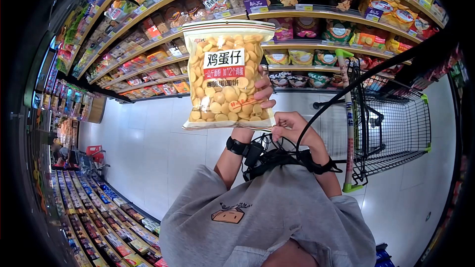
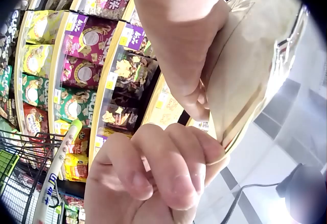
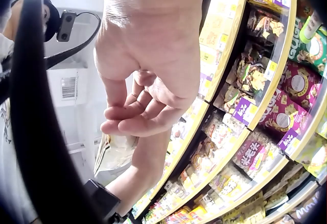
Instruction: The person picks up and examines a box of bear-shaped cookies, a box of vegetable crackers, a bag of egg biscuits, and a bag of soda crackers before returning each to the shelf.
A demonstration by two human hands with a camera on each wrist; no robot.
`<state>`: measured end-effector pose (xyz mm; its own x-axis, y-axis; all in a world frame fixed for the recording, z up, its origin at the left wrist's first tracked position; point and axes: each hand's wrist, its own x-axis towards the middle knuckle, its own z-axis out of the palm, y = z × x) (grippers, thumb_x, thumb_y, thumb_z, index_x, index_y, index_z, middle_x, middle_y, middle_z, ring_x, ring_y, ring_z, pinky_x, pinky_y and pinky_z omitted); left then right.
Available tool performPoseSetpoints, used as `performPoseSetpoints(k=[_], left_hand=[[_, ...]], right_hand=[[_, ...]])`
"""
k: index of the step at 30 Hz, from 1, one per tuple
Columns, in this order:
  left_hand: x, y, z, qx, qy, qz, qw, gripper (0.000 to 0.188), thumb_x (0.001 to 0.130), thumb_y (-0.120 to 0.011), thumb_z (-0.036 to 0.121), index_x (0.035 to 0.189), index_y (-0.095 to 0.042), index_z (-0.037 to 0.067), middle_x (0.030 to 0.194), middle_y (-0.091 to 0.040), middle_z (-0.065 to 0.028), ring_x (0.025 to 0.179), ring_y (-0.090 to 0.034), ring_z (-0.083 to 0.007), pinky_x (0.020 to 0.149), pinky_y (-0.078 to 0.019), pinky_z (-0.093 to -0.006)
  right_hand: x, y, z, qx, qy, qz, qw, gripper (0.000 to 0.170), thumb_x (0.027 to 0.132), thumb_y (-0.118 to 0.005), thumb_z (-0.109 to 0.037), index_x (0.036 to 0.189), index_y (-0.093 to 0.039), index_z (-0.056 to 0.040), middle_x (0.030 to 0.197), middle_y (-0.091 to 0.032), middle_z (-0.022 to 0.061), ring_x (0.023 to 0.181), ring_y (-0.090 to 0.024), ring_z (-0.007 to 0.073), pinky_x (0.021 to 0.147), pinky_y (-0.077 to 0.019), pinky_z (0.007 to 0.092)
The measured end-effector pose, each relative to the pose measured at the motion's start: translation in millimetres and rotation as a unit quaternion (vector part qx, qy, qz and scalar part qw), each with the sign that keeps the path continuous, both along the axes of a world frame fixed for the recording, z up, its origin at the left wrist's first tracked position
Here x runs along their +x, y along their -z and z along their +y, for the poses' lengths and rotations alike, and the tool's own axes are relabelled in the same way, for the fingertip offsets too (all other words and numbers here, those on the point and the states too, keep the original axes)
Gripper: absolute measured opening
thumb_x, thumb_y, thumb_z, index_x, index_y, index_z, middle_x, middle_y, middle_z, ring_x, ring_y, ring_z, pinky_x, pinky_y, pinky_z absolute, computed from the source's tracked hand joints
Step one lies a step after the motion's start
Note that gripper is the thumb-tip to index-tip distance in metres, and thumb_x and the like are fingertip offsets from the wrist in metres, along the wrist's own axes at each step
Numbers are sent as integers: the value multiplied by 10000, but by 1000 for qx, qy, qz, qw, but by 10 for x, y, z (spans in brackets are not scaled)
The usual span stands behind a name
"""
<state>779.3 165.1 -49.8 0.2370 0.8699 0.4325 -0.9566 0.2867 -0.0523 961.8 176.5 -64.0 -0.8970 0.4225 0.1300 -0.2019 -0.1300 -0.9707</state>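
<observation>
A clear-and-cream snack bag (image 1: pixel 225 91) full of round yellow biscuits is held upright, its printed front toward the head camera. Behind it, my left hand (image 1: pixel 263 90) supports the bag, with fingertips showing past its right edge. At the lower right corner, my right hand (image 1: pixel 293 127) pinches the bag's edge between thumb and finger. The left wrist view shows the back of the bag (image 2: pixel 245 66), my left hand (image 2: pixel 179 40) against it and my right hand (image 2: pixel 153 170) at its corner. In the right wrist view, my right hand (image 3: pixel 148 91) partly hides the bag (image 3: pixel 116 152).
Curved shelves of packaged snacks (image 1: pixel 287 15) stand ahead and to the left. A wire shopping cart (image 1: pixel 396 123) is at the right, its handle (image 1: pixel 349 133) near my right arm. Black cables (image 1: pixel 269 160) hang between my wrists. A red cart (image 1: pixel 95 153) and a person (image 1: pixel 64 154) are far left.
</observation>
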Motion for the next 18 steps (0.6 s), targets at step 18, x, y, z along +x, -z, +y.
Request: performPoseSetpoints(k=[18], left_hand=[[-19, 43, -36, -9, -5, 13, 1000, 553, 954, -460, 448, 1375, -429, 91, 957, -523, -44, 768, -494, -154, 702, -393, -368]], right_hand=[[19, 0, -1, 7, -12, -28, 999, 235, 947, -618, -172, 798, -516, -22, 704, -636, 30, 668, -601, 80, 644, -477, 227]])
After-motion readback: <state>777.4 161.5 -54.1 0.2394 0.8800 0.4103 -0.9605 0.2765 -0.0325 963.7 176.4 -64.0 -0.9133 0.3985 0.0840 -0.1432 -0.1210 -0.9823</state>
